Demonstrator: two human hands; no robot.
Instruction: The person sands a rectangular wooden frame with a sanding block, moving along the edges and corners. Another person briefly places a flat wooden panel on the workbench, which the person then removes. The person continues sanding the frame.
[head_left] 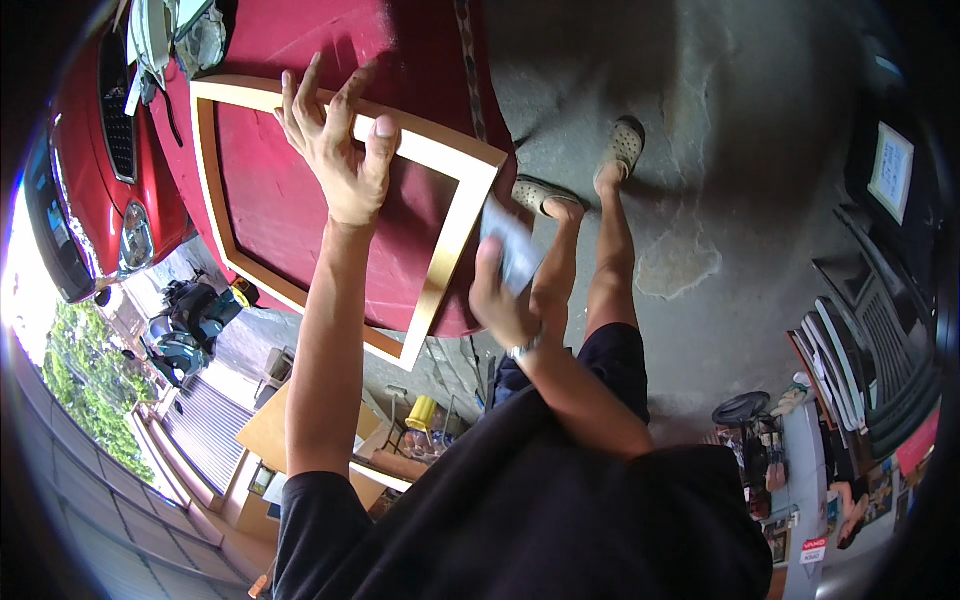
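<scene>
1. Gold-toned wood: the empty picture frame (440, 250) rests on a red cloth (300, 190), ahead of your feet.
2. Your left hand (338, 150) steadies its top rail, fingers spread, not gripping.
3. Your right hand (500, 295) pinches a pale sheet (512, 250) beside the right rail.
4. Judged light, stiff, weak at the corners; lift by mid-rails.

White rectangular sign (890, 171) in a dark frame stood at far right, faint blue print. Small red-and-white label (813, 548) sat at lower right, near the bottom edge. Yellow jug-shaped container (422, 411) stood lower centre, under the frame.
</scene>
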